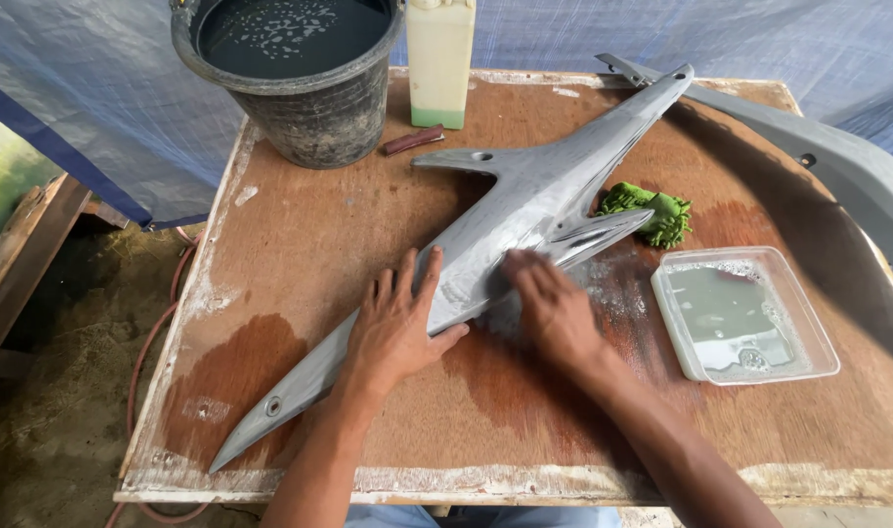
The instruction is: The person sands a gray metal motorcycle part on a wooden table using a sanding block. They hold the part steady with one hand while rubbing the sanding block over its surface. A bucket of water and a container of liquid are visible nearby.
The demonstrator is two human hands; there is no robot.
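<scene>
A long grey moulded panel (524, 210), pointed at both ends with side fins, lies diagonally across a wet wooden table (319, 244). My left hand (397, 328) rests flat on its lower half, fingers spread, pressing it down. My right hand (549, 308) is pressed on the panel's middle edge, blurred with motion; whether something lies under its fingers I cannot tell. A green cloth (652, 210) lies just beyond the panel's right fin.
A black bucket of water (290, 78) stands at the back left, a pale plastic jug (439, 59) beside it, a small brown stick (414, 140) in front. A clear tray of water (740, 313) sits right. Another grey panel (837, 161) lies at far right.
</scene>
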